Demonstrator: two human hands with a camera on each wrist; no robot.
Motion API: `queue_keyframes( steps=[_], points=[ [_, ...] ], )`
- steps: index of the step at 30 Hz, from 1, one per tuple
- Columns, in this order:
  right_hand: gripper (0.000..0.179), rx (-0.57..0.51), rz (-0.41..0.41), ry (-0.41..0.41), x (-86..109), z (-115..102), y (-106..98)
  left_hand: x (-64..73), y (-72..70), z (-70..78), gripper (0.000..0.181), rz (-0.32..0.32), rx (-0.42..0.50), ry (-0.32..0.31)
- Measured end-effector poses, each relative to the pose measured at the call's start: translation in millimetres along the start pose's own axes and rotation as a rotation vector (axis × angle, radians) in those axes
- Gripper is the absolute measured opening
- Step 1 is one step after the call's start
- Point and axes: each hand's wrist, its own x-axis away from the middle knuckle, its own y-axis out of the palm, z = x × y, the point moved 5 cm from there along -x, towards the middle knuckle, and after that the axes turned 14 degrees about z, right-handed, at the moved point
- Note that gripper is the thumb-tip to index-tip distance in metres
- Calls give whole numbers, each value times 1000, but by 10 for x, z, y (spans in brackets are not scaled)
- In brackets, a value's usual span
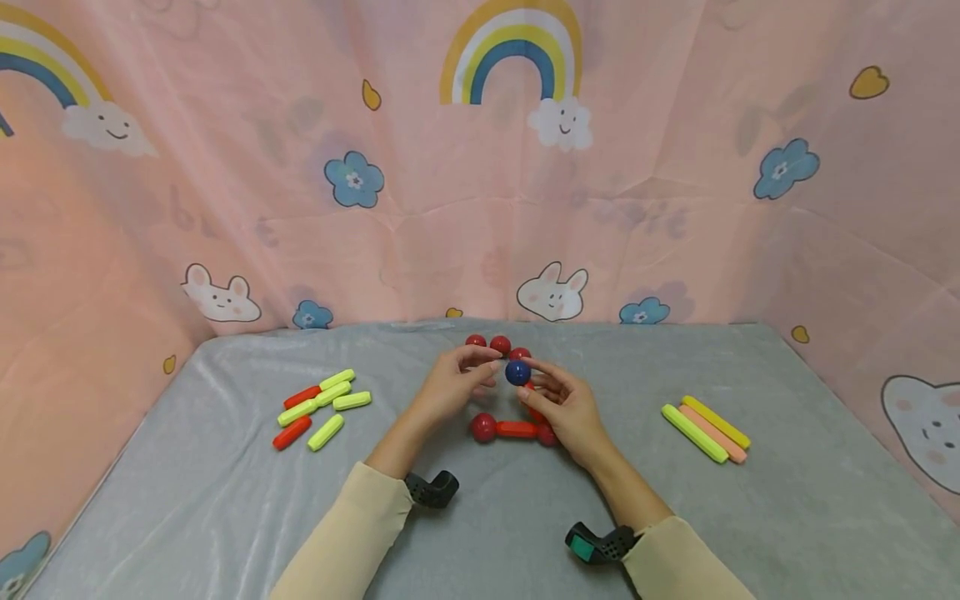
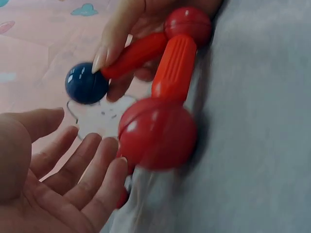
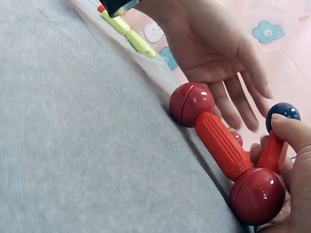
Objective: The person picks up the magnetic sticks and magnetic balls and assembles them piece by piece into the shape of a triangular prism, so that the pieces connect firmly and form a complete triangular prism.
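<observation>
My right hand (image 1: 566,412) pinches an upright red rod (image 2: 136,54) just below the dark blue ball (image 1: 517,372) on its top end. The rod's lower end joins a red ball (image 3: 257,196), partly behind my right hand in the head view. From that ball a second red rod (image 1: 517,429) lies along the cloth to another red ball (image 1: 483,427). My left hand (image 1: 452,385) hovers beside the blue ball, fingers loosely extended, holding nothing. In the left wrist view its palm and spread fingers show near the nearer red ball (image 2: 158,134).
Loose red balls (image 1: 500,344) stand just behind the hands. Several yellow-green rods (image 1: 352,401) and red rods (image 1: 292,433) lie at the left. At the right lie a yellow-green rod (image 1: 694,434), a peach rod (image 1: 714,434) and a yellow rod (image 1: 716,421). A pink curtain (image 1: 420,250) borders the grey cloth (image 1: 480,533).
</observation>
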Motion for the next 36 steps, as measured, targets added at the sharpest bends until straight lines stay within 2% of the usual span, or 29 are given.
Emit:
queue_keyframes(
  steps=[8,14,17,21,29,36],
  points=[
    [46,-7,33,57,-2,10,-40,-169,-197,-32,28,163,-90,-4],
    [46,-15,33,53,0,-7,-41,-344,-232,-13,24,230,-247,54],
    [46,-18,32,62,5,-19,-32,-424,-231,-15,24,247,-286,73],
    [45,-30,26,62,10,-36,-17,-508,-223,-14,26,236,-334,74],
    [45,-43,18,61,20,8,15,-602,-156,-71,46,142,-491,60],
    [45,-49,15,67,2,1,4,-636,-97,-86,37,104,-550,89]
  ],
)
